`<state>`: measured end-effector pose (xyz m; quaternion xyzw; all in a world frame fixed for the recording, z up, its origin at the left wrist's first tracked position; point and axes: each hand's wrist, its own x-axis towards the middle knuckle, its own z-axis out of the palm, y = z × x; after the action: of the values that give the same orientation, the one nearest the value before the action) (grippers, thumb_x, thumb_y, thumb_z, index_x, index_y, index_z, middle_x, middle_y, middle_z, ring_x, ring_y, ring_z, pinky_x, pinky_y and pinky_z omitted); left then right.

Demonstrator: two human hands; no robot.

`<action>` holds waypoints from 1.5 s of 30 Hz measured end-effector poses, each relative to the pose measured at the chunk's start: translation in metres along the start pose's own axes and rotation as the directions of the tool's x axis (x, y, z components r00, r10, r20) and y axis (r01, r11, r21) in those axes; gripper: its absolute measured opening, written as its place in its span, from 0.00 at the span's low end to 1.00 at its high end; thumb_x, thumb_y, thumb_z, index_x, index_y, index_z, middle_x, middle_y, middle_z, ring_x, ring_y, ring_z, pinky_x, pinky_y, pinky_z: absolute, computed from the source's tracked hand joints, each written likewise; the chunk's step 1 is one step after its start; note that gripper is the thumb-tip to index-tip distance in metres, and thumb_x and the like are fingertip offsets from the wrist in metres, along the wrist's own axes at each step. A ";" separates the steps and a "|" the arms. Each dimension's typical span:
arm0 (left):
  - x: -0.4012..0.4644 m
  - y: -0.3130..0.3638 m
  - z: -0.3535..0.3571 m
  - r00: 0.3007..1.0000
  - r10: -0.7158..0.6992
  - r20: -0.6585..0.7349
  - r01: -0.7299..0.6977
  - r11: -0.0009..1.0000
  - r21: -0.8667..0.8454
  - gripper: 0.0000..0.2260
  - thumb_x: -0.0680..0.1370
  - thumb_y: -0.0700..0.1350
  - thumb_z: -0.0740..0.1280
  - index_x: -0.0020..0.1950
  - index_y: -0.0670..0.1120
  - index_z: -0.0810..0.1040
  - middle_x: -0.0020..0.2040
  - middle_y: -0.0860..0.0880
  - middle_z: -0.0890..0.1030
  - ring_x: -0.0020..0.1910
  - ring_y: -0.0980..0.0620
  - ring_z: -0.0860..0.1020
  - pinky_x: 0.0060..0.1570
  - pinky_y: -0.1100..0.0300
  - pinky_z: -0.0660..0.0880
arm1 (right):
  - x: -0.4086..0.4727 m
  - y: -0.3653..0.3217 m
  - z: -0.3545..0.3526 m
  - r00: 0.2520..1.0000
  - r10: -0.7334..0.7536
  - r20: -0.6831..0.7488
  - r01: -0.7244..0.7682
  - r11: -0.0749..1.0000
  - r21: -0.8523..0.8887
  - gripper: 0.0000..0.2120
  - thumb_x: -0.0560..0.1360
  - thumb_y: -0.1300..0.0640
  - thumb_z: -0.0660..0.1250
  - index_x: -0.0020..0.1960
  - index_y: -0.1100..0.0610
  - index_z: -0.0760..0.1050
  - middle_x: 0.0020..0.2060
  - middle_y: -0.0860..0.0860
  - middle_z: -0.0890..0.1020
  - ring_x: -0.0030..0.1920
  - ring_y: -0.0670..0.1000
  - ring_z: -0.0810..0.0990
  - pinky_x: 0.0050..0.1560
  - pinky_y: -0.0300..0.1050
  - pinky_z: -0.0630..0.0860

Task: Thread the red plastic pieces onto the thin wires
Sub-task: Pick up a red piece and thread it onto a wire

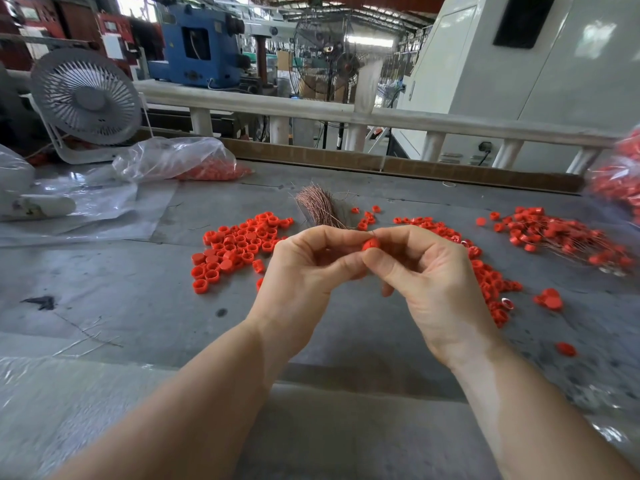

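Both bare forearms rise from the bottom edge, cut off there, and meet above the grey table (104,289). Left hand (304,271) and right hand (426,271) come together fingertip to fingertip, fingers curled, pinching 1 red plastic piece (371,244) between them; only its top shows, the rest being hidden by the fingertips. A hair-thin line at the right hand's fingertip may be a wire, but it is too fine to be sure, and whether the piece sits on it cannot be told. Just behind the hands lies a bundle of thin copper-coloured wires (320,206), its near end hidden by the knuckles. Left of the hands is a loose pile of red pieces (239,244), partly covered by the left hand; another spread of red pieces (491,278) runs out from behind the right hand. Farther right, a heap of pieces with wires through them (568,237) lies tangled, the single strands hard to separate. At the right edge a blurred bag of red parts (620,174) is cut off. Back left, a clear plastic bag (173,157) holds more red pieces, near a white fan (85,98); a white railing (311,109) edges the table's far side.
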<state>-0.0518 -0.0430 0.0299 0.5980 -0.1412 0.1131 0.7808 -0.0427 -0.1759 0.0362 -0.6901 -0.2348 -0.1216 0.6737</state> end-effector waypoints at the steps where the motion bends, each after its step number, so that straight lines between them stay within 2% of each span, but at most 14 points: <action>1: 0.000 0.000 0.000 1.000 -0.008 0.011 0.008 1.000 -0.004 0.09 0.62 0.43 0.73 0.41 0.44 0.82 0.41 0.42 0.84 0.41 0.48 0.82 0.46 0.58 0.80 | 0.000 0.000 0.000 1.000 0.010 0.013 -0.010 1.000 0.008 0.05 0.66 0.54 0.71 0.42 0.47 0.83 0.33 0.48 0.82 0.34 0.44 0.77 0.29 0.35 0.71; 5: 0.000 0.001 0.000 0.999 -0.006 0.041 0.006 1.000 0.000 0.06 0.63 0.43 0.72 0.39 0.47 0.82 0.37 0.46 0.83 0.37 0.53 0.81 0.41 0.62 0.78 | -0.001 -0.001 0.000 0.999 0.027 0.024 -0.028 1.000 0.014 0.06 0.68 0.55 0.69 0.41 0.47 0.84 0.30 0.48 0.82 0.33 0.44 0.77 0.29 0.35 0.72; 8: 0.000 0.000 -0.001 0.998 -0.012 0.055 0.010 1.000 0.028 0.06 0.63 0.44 0.73 0.39 0.48 0.83 0.38 0.46 0.83 0.38 0.53 0.80 0.44 0.60 0.79 | -0.001 -0.002 -0.001 0.999 0.036 0.014 -0.036 0.999 0.006 0.04 0.67 0.56 0.71 0.38 0.48 0.84 0.29 0.50 0.82 0.31 0.44 0.76 0.28 0.35 0.71; 10: 0.001 0.001 -0.003 0.994 -0.057 0.098 0.058 0.998 -0.010 0.07 0.64 0.43 0.76 0.40 0.48 0.84 0.38 0.46 0.83 0.39 0.50 0.80 0.46 0.57 0.78 | 0.000 -0.003 -0.002 0.998 0.062 0.004 -0.062 0.997 0.037 0.02 0.65 0.54 0.73 0.36 0.51 0.84 0.28 0.51 0.81 0.30 0.44 0.76 0.28 0.35 0.71; 13: 0.002 0.001 -0.003 0.982 -0.108 0.155 0.120 0.990 -0.075 0.10 0.63 0.43 0.75 0.43 0.46 0.84 0.38 0.47 0.83 0.39 0.52 0.81 0.44 0.61 0.78 | 0.001 -0.002 -0.004 0.991 0.128 -0.033 -0.124 0.988 0.095 0.07 0.64 0.52 0.68 0.34 0.55 0.82 0.28 0.51 0.81 0.28 0.45 0.76 0.26 0.35 0.70; 18: 0.001 -0.001 -0.002 0.994 -0.092 0.052 0.091 0.996 0.024 0.08 0.63 0.43 0.71 0.41 0.45 0.82 0.35 0.47 0.83 0.35 0.55 0.80 0.41 0.63 0.78 | 0.001 -0.001 -0.001 0.986 0.164 -0.015 -0.162 0.983 0.085 0.07 0.64 0.54 0.68 0.33 0.55 0.82 0.27 0.52 0.80 0.26 0.46 0.75 0.26 0.35 0.71; 23: 0.000 -0.001 -0.001 0.996 -0.076 0.052 0.072 0.994 0.077 0.04 0.67 0.37 0.70 0.40 0.44 0.81 0.32 0.50 0.82 0.33 0.57 0.79 0.37 0.66 0.77 | 0.001 0.000 -0.003 0.979 0.206 -0.012 -0.203 0.971 0.125 0.07 0.62 0.54 0.69 0.32 0.57 0.82 0.25 0.52 0.78 0.25 0.45 0.74 0.26 0.34 0.69; 28: -0.001 0.000 -0.002 0.996 -0.050 0.075 0.041 0.993 0.112 0.08 0.70 0.33 0.70 0.39 0.46 0.81 0.32 0.50 0.82 0.34 0.57 0.79 0.38 0.66 0.76 | 0.000 -0.001 -0.004 0.972 0.233 -0.016 -0.228 0.961 0.154 0.06 0.61 0.55 0.69 0.31 0.57 0.82 0.24 0.51 0.78 0.25 0.44 0.73 0.26 0.33 0.68; 31: 0.000 0.000 -0.002 0.996 -0.041 0.076 0.032 0.993 0.117 0.07 0.70 0.34 0.70 0.40 0.45 0.81 0.33 0.50 0.82 0.34 0.57 0.79 0.38 0.66 0.76 | 0.000 0.000 -0.004 0.973 0.230 -0.017 -0.225 0.963 0.150 0.06 0.62 0.55 0.69 0.31 0.57 0.82 0.25 0.51 0.78 0.25 0.44 0.73 0.26 0.33 0.69; 34: 0.001 0.000 -0.002 0.996 -0.064 0.063 0.061 0.997 0.047 0.05 0.67 0.40 0.71 0.41 0.46 0.82 0.35 0.48 0.83 0.36 0.55 0.80 0.39 0.66 0.77 | 0.001 0.001 -0.002 0.976 0.217 -0.028 -0.209 0.964 0.163 0.06 0.62 0.54 0.69 0.31 0.56 0.82 0.25 0.50 0.79 0.26 0.44 0.74 0.27 0.34 0.70; 36: 0.000 0.001 -0.002 0.994 -0.091 0.068 0.091 0.996 0.008 0.06 0.65 0.42 0.71 0.41 0.47 0.83 0.36 0.48 0.83 0.37 0.55 0.80 0.40 0.65 0.77 | 0.001 0.002 -0.001 0.976 0.214 -0.031 -0.207 0.966 0.154 0.07 0.63 0.53 0.69 0.32 0.56 0.82 0.26 0.49 0.79 0.26 0.44 0.74 0.27 0.34 0.70; 40: 0.001 -0.001 -0.002 0.994 -0.087 0.064 0.083 0.994 0.064 0.09 0.72 0.32 0.68 0.45 0.44 0.83 0.36 0.48 0.83 0.36 0.55 0.79 0.41 0.65 0.77 | 0.001 0.004 -0.002 0.977 0.210 -0.032 -0.206 0.973 0.100 0.09 0.68 0.53 0.66 0.32 0.56 0.79 0.24 0.47 0.75 0.26 0.43 0.71 0.25 0.34 0.68; 45: 0.000 0.000 -0.001 0.997 -0.049 0.064 0.041 0.991 0.126 0.10 0.72 0.29 0.66 0.46 0.42 0.82 0.36 0.50 0.83 0.35 0.57 0.78 0.39 0.65 0.75 | 0.001 0.004 -0.001 0.978 0.204 -0.038 -0.202 0.979 0.032 0.10 0.74 0.59 0.64 0.35 0.58 0.77 0.23 0.44 0.72 0.25 0.42 0.68 0.26 0.33 0.66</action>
<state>-0.0519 -0.0416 0.0299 0.6522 -0.1462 0.0840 0.7391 -0.0399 -0.1767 0.0331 -0.6983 -0.1509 -0.0630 0.6969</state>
